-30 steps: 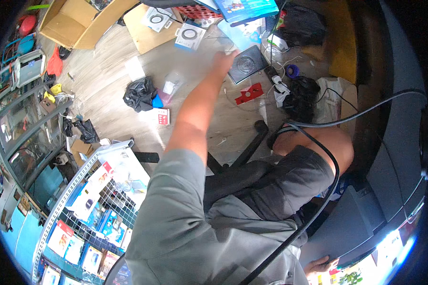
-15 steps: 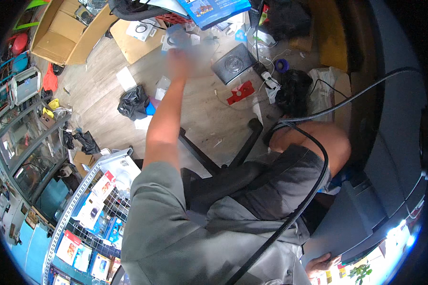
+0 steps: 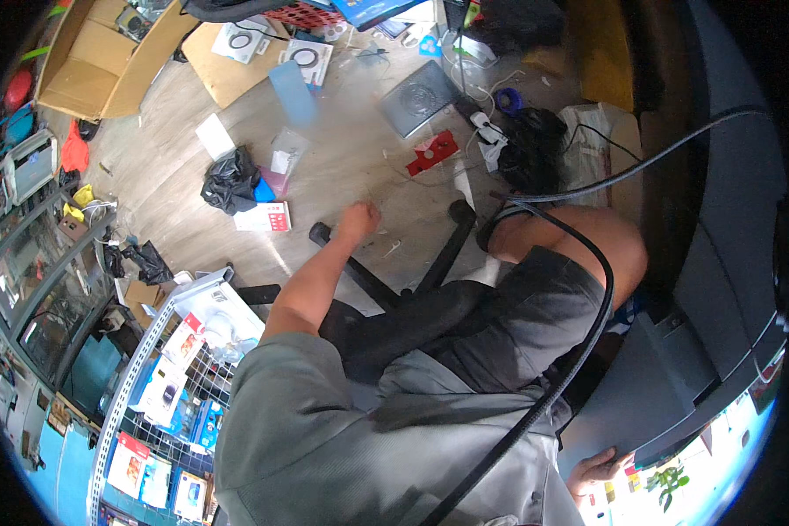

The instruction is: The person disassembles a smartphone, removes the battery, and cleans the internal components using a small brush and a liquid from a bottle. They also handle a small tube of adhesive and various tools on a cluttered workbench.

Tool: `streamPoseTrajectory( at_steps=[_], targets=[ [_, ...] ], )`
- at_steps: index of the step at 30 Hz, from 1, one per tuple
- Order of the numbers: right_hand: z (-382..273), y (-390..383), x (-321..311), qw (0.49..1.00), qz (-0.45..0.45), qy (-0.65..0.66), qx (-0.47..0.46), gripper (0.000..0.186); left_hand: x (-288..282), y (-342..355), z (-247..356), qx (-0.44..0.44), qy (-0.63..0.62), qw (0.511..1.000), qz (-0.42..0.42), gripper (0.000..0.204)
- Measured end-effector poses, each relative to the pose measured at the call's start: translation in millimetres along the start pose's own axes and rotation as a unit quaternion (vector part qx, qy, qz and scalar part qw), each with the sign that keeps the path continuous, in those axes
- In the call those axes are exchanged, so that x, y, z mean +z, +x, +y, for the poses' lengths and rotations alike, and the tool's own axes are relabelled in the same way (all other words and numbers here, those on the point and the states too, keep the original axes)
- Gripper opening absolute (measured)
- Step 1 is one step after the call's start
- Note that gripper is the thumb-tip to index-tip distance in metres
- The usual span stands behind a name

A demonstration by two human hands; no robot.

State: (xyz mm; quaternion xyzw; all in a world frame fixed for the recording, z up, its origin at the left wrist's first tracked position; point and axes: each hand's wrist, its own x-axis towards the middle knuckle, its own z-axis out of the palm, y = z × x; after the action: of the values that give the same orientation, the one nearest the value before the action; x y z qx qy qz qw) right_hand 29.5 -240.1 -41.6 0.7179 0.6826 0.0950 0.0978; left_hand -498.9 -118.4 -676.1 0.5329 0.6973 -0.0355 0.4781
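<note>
My left arm reaches out over the floor, and my left hand (image 3: 359, 221) is curled closed above a leg of the black chair base (image 3: 355, 267); nothing shows in it. Beyond it, apart from the hand, is a blurred light-blue rectangular piece (image 3: 294, 93); I cannot tell whether it lies on the floor or is in the air. At the lower right my right hand (image 3: 598, 466) has its fingers curled at the edge of a large dark grey panel (image 3: 644, 399). Its grip is partly hidden.
A black plastic bag (image 3: 230, 182) and a red-and-white box (image 3: 263, 216) lie on the wood-look floor. Farther off are an open carton (image 3: 96, 74), a dark square panel (image 3: 419, 98) and a red piece (image 3: 432, 152). A wire rack (image 3: 149, 359) stands left; a thick black cable (image 3: 579, 351) crosses my body.
My left hand has drawn back toward me from the far floor. The light-blue piece that was by its fingers is now separate, farther away. My right hand stays at the panel edge.
</note>
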Motion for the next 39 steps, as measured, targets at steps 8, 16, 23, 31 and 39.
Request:
streamPoseTrajectory(
  at_steps=[8, 16, 23, 31, 39],
  targets=[
    [9.4, 0.1, 8.7, 0.996, 0.039, -0.009, -0.08, 0.058, 44.4, -11.7, -52.8, 0.075, 0.163, 0.94, -0.291, 0.04],
    [19.2, -6.6, 12.4, 0.996, 0.039, -0.005, -0.077, 0.058, 62.1, -38.5, -80.1, 0.029, 0.177, 0.935, -0.306, 0.041],
    [6.2, 2.8, 4.3, 0.997, 0.046, -0.008, -0.069, 0.059, 78.2, -60.8, -113.6, 0.076, 0.24, 0.899, -0.358, 0.041],
    [59.5, 25.0, -3.0, 0.964, 0.014, 0.18, 0.197, 0.082, 197.6, -49.4, -222.7, 0.019, 0.107, 0.906, -0.41, 0.029],
    [24.0, 48.5, -0.3, 0.858, 0.119, 0.333, 0.372, 0.074, 93.7, -34.9, -164.4, -0.235, -0.243, 0.858, -0.387, 0.043]
  ],
)
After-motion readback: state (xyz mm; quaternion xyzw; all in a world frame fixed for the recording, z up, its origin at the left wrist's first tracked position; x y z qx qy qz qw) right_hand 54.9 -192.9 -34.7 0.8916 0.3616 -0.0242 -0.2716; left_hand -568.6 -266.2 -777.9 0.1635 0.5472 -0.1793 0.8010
